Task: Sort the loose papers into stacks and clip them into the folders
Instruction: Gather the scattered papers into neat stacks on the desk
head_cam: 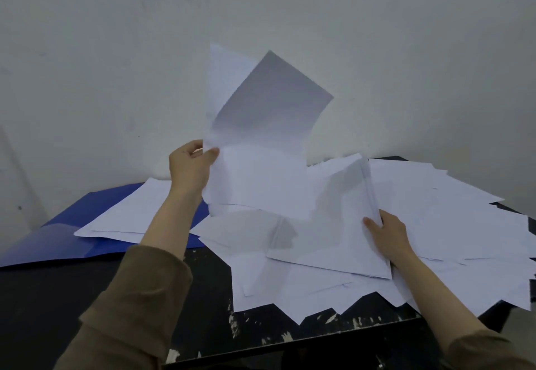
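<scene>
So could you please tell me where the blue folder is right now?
The blue folder lies at the table's far left in the head view, partly under a small stack of papers.

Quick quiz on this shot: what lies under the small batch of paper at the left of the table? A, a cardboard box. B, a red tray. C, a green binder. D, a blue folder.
D: the sheets on the left lie on a blue folder, whose glossy cover sticks out from beneath them onto the black table.
</scene>
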